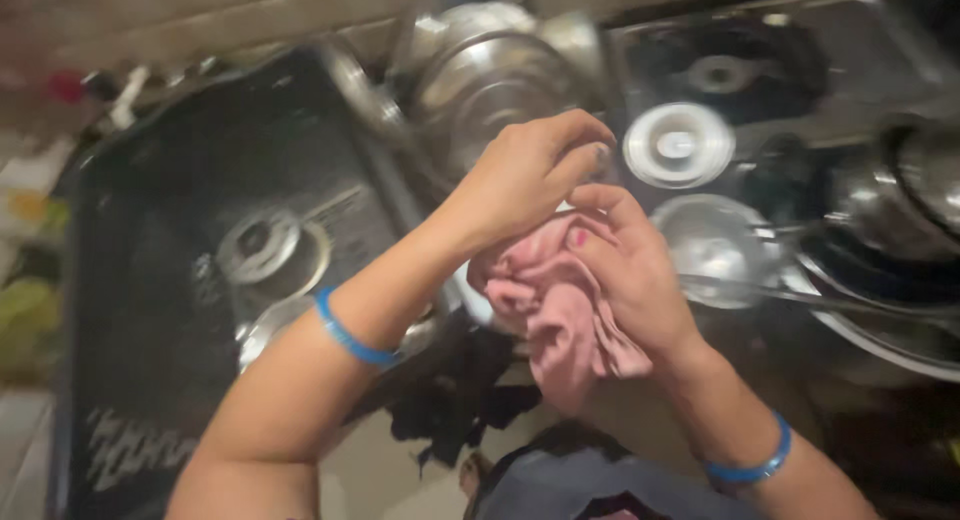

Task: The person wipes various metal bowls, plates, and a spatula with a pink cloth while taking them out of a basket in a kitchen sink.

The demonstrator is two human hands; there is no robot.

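Observation:
My two hands meet in the middle of the blurred head view, above the edge between a sink and a counter of steel vessels. My right hand (625,275) grips a crumpled pink cloth (555,305) that hangs down from its palm. My left hand (525,170) is curled just above it, fingertips pinched together and touching the cloth's top and my right fingers. Whether a small item sits between the hands is hidden. Each wrist wears a blue band (350,335).
A dark sink basin (150,280) with a round metal drain (262,248) lies at left. Steel pots (490,75), lids (678,145), bowls (715,245) and a plate (880,325) crowd the counter behind and right. A dark rag (455,395) hangs below.

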